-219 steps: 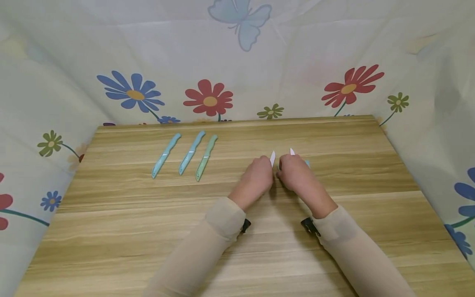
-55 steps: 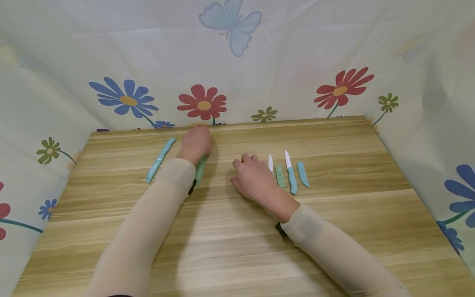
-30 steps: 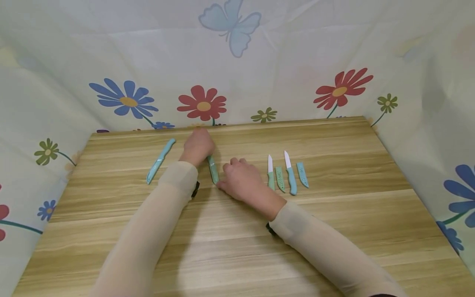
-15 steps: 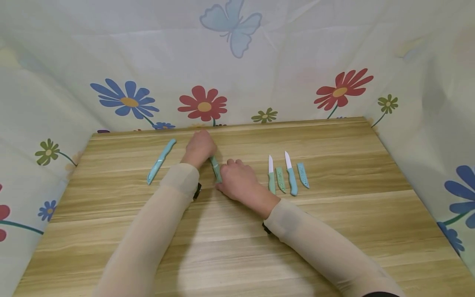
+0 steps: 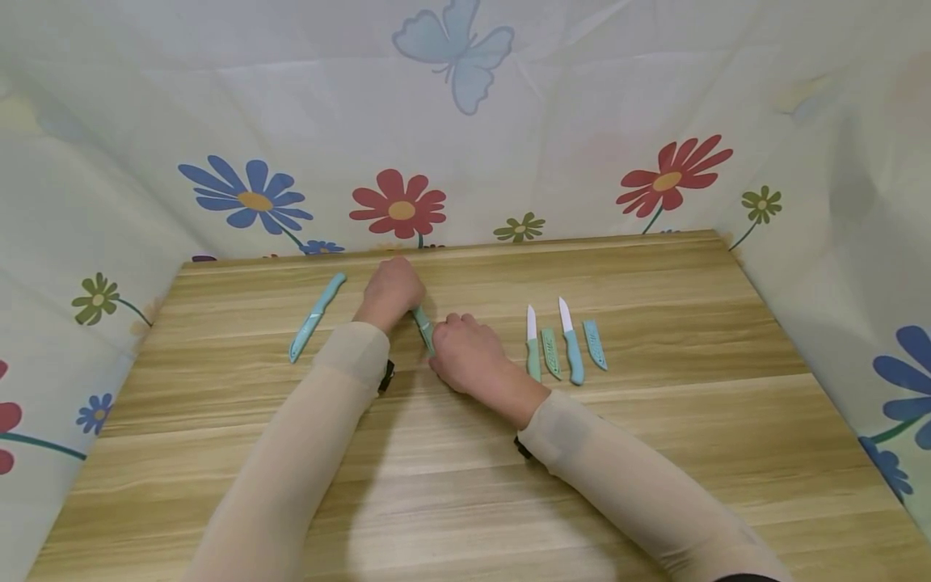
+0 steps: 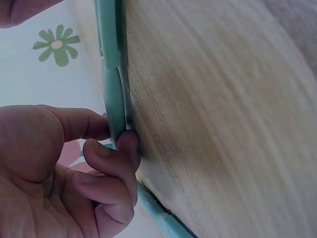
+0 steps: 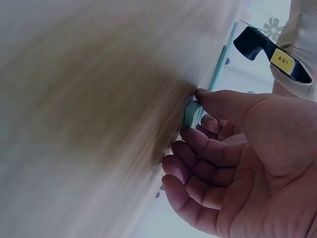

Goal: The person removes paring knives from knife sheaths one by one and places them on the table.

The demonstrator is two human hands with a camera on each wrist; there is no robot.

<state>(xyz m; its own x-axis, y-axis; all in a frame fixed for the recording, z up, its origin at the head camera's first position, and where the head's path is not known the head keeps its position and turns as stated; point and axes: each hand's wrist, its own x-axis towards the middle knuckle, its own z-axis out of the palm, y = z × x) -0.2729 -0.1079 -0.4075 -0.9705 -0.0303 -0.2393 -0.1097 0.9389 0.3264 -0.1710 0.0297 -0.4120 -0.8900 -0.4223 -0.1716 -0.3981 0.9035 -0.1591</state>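
Observation:
A green paring knife in its sheath [image 5: 423,327] lies slantwise on the wooden table between both hands. Its handle [image 6: 115,99] is pinched between the thumb and curled fingers of my left hand [image 5: 393,289]. At the other end, my right hand [image 5: 469,352] has thumb and forefinger around the sheath tip [image 7: 192,114]. Further left lies a blue sheathed knife [image 5: 317,318]. In the left wrist view a teal knife [image 6: 166,218] shows behind the left hand; which one it is, I cannot tell.
To the right lie a bare green-handled knife [image 5: 533,347], a green sheath [image 5: 550,353], a bare blue-handled knife [image 5: 572,347] and a blue sheath [image 5: 595,345], side by side. A flowered cloth [image 5: 582,121] hangs behind the table's back edge.
The two bare knives and their sheaths have been laid down at right. Both hands have moved left to the green sheathed knife, which has swung round and shifted right.

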